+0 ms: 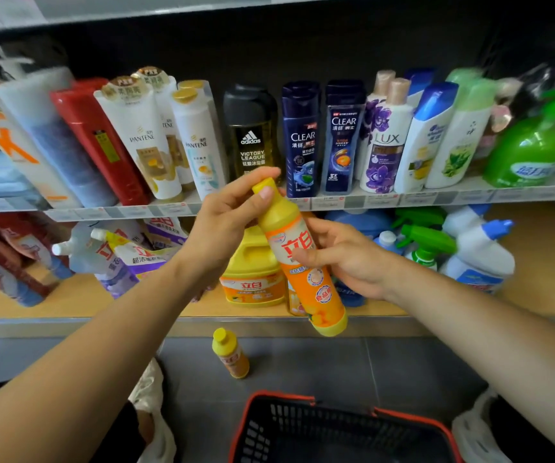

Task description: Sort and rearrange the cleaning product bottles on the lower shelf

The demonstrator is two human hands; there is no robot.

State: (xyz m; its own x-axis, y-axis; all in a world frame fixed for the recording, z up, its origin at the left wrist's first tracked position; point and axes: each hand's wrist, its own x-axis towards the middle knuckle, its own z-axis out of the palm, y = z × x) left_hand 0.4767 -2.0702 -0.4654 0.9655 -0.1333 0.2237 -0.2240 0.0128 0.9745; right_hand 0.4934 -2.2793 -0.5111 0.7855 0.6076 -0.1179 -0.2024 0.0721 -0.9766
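An orange dish-soap bottle (306,279) with a yellow cap hangs tilted in front of the lower shelf (68,302). My left hand (226,218) grips its neck and cap from the left. My right hand (346,259) holds its middle from the right. Behind it on the lower shelf stands a squat yellow-and-orange jug (252,272). A second small orange bottle (231,354) stands on the grey floor below the shelf edge.
Refill pouches (125,252) lie at the shelf's left; green spray bottles (426,242) and white angled-neck bottles (480,248) stand at its right. The upper shelf (403,198) carries shampoo bottles. A black basket with a red rim (279,397) sits on the floor nearest me.
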